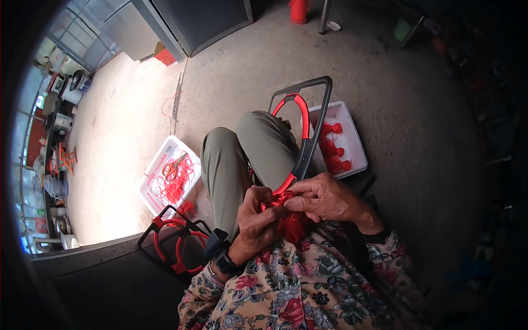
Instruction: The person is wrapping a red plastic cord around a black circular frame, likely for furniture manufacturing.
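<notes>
Closest to me is my floral top [297, 280], and just above it, at my lap, are both my hands. My left hand [256, 220] has its fingers curled tight on the red thread [296, 226]; my right hand [330, 202] pinches it from the other side, thumb against forefinger. The thread's loose bunch hangs below my fingers, against my top. From my grip a black frame [306, 159], partly wrapped in red, slants up past my right knee. A dark watch [225, 263] sits on my left wrist, and near it stand more black-and-red frames [181, 250]. Beyond, left of my legs, a white tray [149, 190] holds tangled red strands and orange-handled scissors [175, 168]. To the right, a white box [358, 140] holds red bundles [334, 148]. Farther off, a red container [298, 11] stands on the concrete floor [407, 93].
</notes>
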{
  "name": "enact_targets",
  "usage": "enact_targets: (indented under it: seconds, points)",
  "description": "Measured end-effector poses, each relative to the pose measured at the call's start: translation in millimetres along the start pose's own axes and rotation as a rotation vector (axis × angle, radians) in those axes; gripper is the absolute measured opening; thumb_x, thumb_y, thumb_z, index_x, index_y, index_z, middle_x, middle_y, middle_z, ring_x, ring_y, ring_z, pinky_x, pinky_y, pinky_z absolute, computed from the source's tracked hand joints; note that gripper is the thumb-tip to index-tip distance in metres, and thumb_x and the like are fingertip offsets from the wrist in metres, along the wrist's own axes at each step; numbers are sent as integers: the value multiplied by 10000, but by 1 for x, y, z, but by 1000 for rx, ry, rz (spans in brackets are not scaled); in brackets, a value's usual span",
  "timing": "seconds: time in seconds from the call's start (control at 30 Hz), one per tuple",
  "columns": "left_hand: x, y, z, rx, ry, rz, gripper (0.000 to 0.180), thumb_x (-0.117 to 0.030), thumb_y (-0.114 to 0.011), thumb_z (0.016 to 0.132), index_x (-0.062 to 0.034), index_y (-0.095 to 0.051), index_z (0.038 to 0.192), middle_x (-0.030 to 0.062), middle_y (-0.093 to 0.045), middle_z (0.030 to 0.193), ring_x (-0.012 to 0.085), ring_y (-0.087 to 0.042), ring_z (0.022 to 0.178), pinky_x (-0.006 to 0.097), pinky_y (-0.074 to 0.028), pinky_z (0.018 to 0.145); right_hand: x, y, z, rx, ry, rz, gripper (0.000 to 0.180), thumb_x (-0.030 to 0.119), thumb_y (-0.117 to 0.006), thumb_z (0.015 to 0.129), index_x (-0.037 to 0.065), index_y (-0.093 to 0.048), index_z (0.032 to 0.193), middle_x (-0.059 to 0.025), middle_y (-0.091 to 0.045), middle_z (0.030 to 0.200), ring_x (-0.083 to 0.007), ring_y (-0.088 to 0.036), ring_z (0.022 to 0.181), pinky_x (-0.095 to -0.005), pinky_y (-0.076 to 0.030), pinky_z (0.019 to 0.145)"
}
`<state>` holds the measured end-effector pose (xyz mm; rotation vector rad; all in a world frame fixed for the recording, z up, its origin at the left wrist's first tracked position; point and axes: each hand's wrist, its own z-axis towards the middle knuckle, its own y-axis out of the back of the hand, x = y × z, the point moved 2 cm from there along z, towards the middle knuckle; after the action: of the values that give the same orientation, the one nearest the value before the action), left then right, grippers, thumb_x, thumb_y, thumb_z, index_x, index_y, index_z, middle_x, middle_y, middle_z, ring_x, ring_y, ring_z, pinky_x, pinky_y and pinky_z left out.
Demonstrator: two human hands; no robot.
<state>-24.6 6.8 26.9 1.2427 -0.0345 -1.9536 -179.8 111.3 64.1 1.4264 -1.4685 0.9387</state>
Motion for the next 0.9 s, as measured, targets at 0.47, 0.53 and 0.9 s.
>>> enact_targets:
  seconds: [0.47, 0.53, 0.9]
  points:
    - [7, -5, -6, -2, 472, -625, 108, 66, -596, 696, -20, -610, 761, 103, -572, 1038, 167, -541, 945, 286, -429, 834, -14, 17, -16, -633, 393, 72, 217, 169, -624, 926, -14, -651, 1040, -10, -602, 712, -49, -522, 612, -223, -420, 546]
    - [9, -6, -11, -5, 499, -672, 56, 23, -629, 713, -16, -601, 741, 94, -567, 1005, 176, -532, 922, 293, -422, 816, -22, 10, -10, -560, 357, -164, 218, 159, -632, 914, -28, -649, 1025, -76, -660, 774, -94, -611, 694, -248, -472, 595]
    - [-13, -1, -9, 79, 204, -183, 163, 20, -589, 594, -37, -625, 742, 66, -520, 839, 253, -484, 836, 335, -396, 761, 0, 58, -2, -817, 554, 569, 204, 245, -595, 945, 49, -630, 989, 15, -561, 706, -75, -459, 558, -228, -389, 500]
